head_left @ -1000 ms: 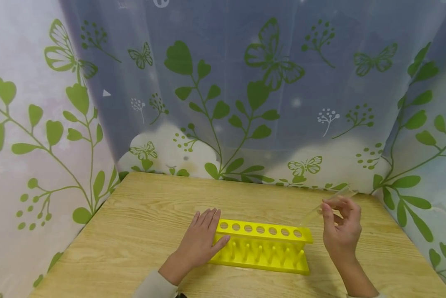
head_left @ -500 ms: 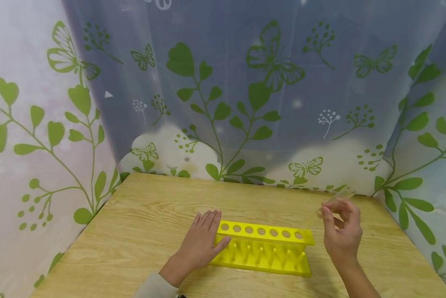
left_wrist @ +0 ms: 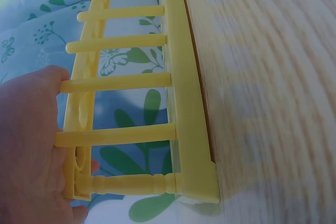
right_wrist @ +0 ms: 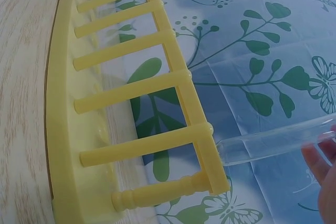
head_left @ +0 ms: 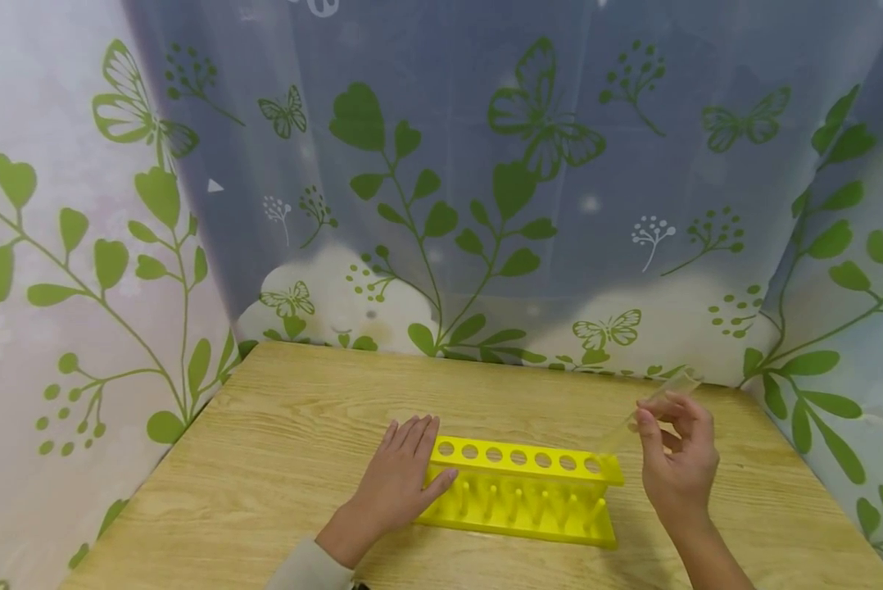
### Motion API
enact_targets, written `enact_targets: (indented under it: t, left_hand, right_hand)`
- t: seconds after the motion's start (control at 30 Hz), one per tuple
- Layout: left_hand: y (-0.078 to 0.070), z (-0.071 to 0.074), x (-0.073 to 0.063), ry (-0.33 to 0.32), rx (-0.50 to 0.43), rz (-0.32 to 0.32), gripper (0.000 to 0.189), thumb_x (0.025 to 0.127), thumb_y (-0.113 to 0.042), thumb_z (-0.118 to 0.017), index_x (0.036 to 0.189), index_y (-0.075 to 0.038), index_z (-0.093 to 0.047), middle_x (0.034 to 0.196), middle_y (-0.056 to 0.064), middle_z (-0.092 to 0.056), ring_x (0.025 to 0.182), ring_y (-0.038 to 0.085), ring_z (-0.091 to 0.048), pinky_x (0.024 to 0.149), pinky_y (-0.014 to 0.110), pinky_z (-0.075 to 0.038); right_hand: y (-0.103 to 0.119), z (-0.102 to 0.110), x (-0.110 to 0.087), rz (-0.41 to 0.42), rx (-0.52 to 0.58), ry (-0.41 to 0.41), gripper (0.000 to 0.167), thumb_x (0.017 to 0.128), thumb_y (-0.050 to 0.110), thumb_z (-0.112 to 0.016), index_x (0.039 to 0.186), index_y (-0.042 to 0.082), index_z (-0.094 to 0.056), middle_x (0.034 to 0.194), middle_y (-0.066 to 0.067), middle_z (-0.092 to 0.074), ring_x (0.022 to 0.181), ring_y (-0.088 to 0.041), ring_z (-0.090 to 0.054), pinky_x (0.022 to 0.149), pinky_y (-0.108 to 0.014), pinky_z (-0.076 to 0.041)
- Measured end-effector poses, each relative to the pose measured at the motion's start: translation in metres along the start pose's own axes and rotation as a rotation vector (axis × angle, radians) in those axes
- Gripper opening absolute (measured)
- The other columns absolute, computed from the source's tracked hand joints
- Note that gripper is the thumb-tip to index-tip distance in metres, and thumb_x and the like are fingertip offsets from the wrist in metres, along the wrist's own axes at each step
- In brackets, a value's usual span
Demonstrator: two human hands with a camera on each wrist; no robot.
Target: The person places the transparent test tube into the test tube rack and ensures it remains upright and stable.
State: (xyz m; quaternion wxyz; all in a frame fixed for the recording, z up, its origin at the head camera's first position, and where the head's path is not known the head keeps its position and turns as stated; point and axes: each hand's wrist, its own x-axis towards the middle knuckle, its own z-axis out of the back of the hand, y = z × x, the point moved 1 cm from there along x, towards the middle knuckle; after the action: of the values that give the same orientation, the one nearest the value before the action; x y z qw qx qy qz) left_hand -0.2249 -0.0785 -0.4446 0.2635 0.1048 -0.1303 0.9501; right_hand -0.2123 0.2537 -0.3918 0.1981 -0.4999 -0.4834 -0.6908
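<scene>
A yellow test tube rack (head_left: 523, 528) stands on the table, with a row of round holes along its top and upright pegs below. My left hand (head_left: 393, 483) rests on the rack's left end, fingers straight and thumb along the front edge. My right hand (head_left: 681, 459) pinches a clear glass test tube (right_wrist: 273, 142) between thumb and fingers, beyond the rack's right end. Tilted, the tube has its open end up to the right. Its rounded lower end is close to the rightmost hole; whether it touches the rack I cannot tell.
The wood-grain table (head_left: 264, 426) reaches back to a blue curtain (head_left: 441, 164) printed with green leaves and butterflies. Pale patterned cloth (head_left: 65, 205) hangs at the left, and more hangs at the right.
Both hands stay almost in place. The rack and hands shift very slightly in the head view; the tube keeps its tilt near the rack's right end.
</scene>
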Motion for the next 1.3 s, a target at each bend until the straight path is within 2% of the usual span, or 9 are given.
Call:
enact_targets:
  t: [0.17, 0.4, 0.7, 1.3]
  left_hand:
    - [0.0001, -0.0002, 0.0, 0.005, 0.004, 0.0, 0.075, 0.101, -0.057, -0.034, 0.151, -0.001, -0.031, 0.152, 0.015, -0.036, 0.141, 0.031, -0.031, 0.116, 0.053, -0.02]
    - [-0.0005, 0.0014, -0.0003, 0.007, -0.004, 0.0, 0.074, 0.101, -0.056, -0.035, 0.151, -0.001, -0.03, 0.152, 0.014, -0.036, 0.141, 0.032, -0.031, 0.116, 0.054, -0.02]
    - [-0.0014, 0.002, -0.0001, 0.01, -0.009, 0.0, 0.075, 0.101, -0.055, -0.035, 0.151, -0.001, -0.03, 0.153, 0.014, -0.035, 0.141, 0.032, -0.031, 0.115, 0.054, -0.02]
    - [-0.0021, 0.0027, -0.0011, 0.015, -0.003, 0.008, 0.073, 0.101, -0.054, -0.038, 0.151, -0.001, -0.03, 0.152, 0.014, -0.036, 0.141, 0.032, -0.031, 0.115, 0.054, -0.021]
  right_hand:
    - [-0.0003, 0.0001, -0.0004, 0.007, 0.008, -0.001, 0.037, 0.09, -0.009, -0.061, 0.119, -0.023, -0.042, 0.1, 0.005, -0.062, 0.085, -0.002, -0.063, 0.071, -0.009, -0.051]
    - [0.0002, 0.0002, 0.0002, 0.024, 0.011, 0.0, 0.037, 0.088, -0.016, -0.059, 0.121, -0.022, -0.043, 0.1, 0.004, -0.063, 0.085, -0.003, -0.063, 0.07, -0.009, -0.051]
    - [0.0011, -0.0013, -0.0033, -0.011, -0.033, 0.019, 0.037, 0.086, -0.017, -0.06, 0.121, -0.019, -0.049, 0.101, 0.011, -0.063, 0.084, 0.001, -0.063, 0.069, -0.009, -0.051]
    - [0.0056, -0.0048, -0.0028, -0.01, -0.038, 0.035, 0.04, 0.079, -0.026, -0.06, 0.117, -0.02, -0.051, 0.097, 0.011, -0.064, 0.082, 0.006, -0.062, 0.07, -0.007, -0.05]
